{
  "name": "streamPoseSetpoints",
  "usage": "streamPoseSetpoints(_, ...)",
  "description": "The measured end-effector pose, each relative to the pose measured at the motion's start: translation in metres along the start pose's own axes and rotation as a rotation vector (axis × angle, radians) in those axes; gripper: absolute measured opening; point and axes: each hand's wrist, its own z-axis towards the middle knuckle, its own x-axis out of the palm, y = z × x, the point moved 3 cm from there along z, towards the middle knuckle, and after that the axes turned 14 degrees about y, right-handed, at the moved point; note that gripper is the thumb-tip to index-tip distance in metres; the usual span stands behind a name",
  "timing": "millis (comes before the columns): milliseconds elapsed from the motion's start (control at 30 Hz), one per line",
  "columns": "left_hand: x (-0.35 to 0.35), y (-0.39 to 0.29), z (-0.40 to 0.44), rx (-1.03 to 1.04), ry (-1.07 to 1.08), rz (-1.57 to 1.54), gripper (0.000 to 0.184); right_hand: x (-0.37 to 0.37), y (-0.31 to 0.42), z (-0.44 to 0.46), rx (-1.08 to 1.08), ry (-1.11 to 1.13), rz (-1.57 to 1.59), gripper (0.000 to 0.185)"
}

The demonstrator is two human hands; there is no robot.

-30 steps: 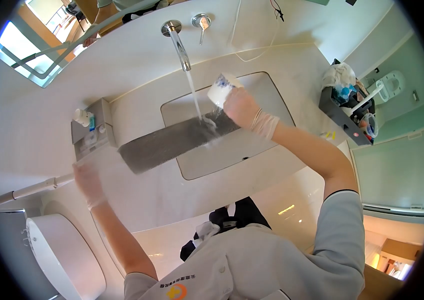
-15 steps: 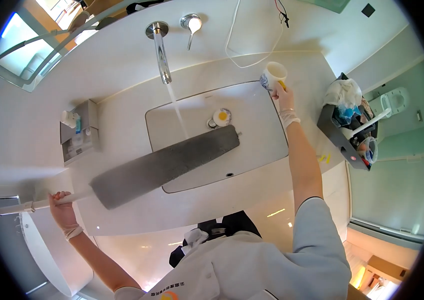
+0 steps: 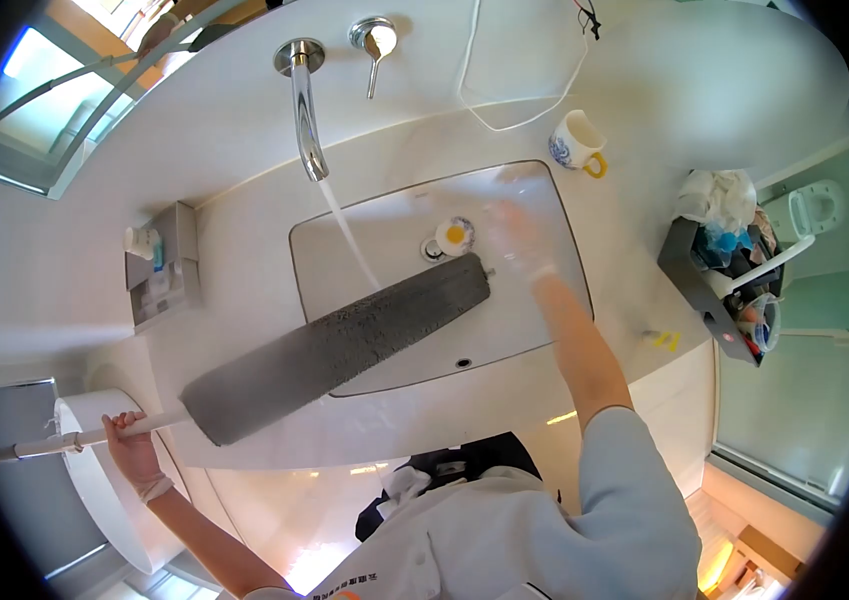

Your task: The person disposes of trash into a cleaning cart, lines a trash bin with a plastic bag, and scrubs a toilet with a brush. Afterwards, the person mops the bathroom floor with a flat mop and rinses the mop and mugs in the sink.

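A long grey mop head (image 3: 344,345) lies slanted across the sink (image 3: 414,203) and its front-left edge. My left hand (image 3: 134,452), in a clear glove, is wrapped round the pale pole at the mop's left end. Water runs from the faucet (image 3: 306,115) beside the mop head. Over the right part of the sink is my right hand (image 3: 519,240), gloved and smeared by motion, so its fingers are unclear. A white and yellow round piece (image 3: 456,236) sits near the drain. The white mug (image 3: 575,140) with a yellow handle rests on the counter behind the sink's right corner.
A grey caddy (image 3: 709,290) with cloths, a brush and bottles stands at the right. At the left is a grey holder (image 3: 166,265) with small bottles. A white cable (image 3: 497,128) hangs behind the sink. A faucet lever (image 3: 374,60) is on the wall.
The mug went from my right hand onto the counter, released. My right hand then moved left and down over the sink. The mop head's left end swung toward me, with my left hand on its pole.
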Motion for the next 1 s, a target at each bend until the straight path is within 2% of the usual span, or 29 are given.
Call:
streamPoseSetpoints(67, 0.000, 0.000, 0.002, -0.015, 0.044, -0.022, 0.021, 0.042, 0.036, 0.031, -0.001, 0.379, -0.102, 0.029)
streamPoseSetpoints(167, 0.001, 0.000, 0.002, -0.024, -0.035, -0.044, 0.020, 0.092, 0.037, 0.041, -0.074, 0.338, -0.012, 0.031)
streamPoseSetpoints(267, -0.007, 0.001, 0.005, -0.025, -0.009, -0.063, 0.020, 0.108, 0.019, 0.039, -0.121, 0.277, 0.102, 0.030)
streamPoseSetpoints(300, -0.011, 0.000, 0.007, -0.032, 0.008, -0.073, 0.020, 0.095, 0.019, 0.035, -0.106, 0.266, 0.093, 0.030)
streamPoseSetpoints(367, -0.025, 0.002, 0.013, -0.041, 0.020, -0.087, 0.019, 0.054, 0.012, 0.015, -0.049, 0.036, 0.213, 0.029)
streamPoseSetpoints(400, -0.032, 0.004, 0.016, -0.053, 0.069, -0.087, 0.019, 0.024, 0.011, 0.000, -0.020, 0.012, 0.192, 0.029)
streamPoseSetpoints(433, -0.041, 0.006, 0.019, -0.066, 0.120, -0.090, 0.018, -0.014, 0.011, -0.018, 0.088, -0.142, 0.207, 0.026)
streamPoseSetpoints(467, -0.048, 0.007, 0.025, -0.062, 0.182, -0.061, 0.017, -0.043, 0.007, -0.035, 0.197, -0.297, 0.219, 0.024)
streamPoseSetpoints(567, -0.077, 0.014, 0.055, -0.054, 0.487, 0.009, 0.019, -0.104, -0.034, -0.064, 0.334, -0.432, 0.159, 0.022)
streamPoseSetpoints(600, -0.075, 0.020, 0.064, -0.054, 0.435, -0.050, 0.020, -0.113, -0.050, -0.070, 0.385, -0.468, 0.125, 0.022)
streamPoseSetpoints(633, -0.068, 0.024, 0.072, -0.054, 0.382, -0.108, 0.020, -0.109, -0.070, -0.067, 0.447, -0.390, 0.067, 0.020)
streamPoseSetpoints(700, -0.061, 0.031, 0.095, -0.218, 0.530, -0.268, 0.013, -0.093, -0.099, -0.068, 0.502, -0.276, 0.008, 0.018)
streamPoseSetpoints(733, -0.067, 0.031, 0.110, 0.044, 0.261, 0.215, 0.030, -0.090, -0.106, -0.071, 0.494, -0.247, 0.004, 0.017)
streamPoseSetpoints(767, -0.070, 0.035, 0.124, 0.043, 0.297, 0.200, 0.030, -0.095, -0.101, -0.080, 0.520, -0.275, -0.005, 0.017)
streamPoseSetpoints(833, -0.081, 0.036, 0.159, 0.165, 0.318, 0.484, 0.020, -0.114, -0.084, -0.101, 0.473, -0.342, -0.020, 0.016)
streamPoseSetpoints(867, -0.078, 0.035, 0.169, 0.282, 0.281, 0.746, 0.016, -0.126, -0.087, -0.117, 0.495, -0.362, -0.028, 0.016)
streamPoseSetpoints(933, -0.062, 0.035, 0.181, 0.346, 0.313, 0.755, 0.014, -0.154, -0.094, -0.157, 0.485, -0.590, 0.011, 0.016)
streamPoseSetpoints(967, -0.057, 0.031, 0.180, 0.405, 0.321, 0.777, 0.011, -0.180, -0.103, -0.184, 0.555, -0.663, 0.026, 0.015)
streamPoseSetpoints(1000, -0.050, 0.030, 0.176, 0.310, 0.311, 0.597, 0.007, -0.209, -0.122, -0.214, 0.621, -0.733, 0.040, 0.015)
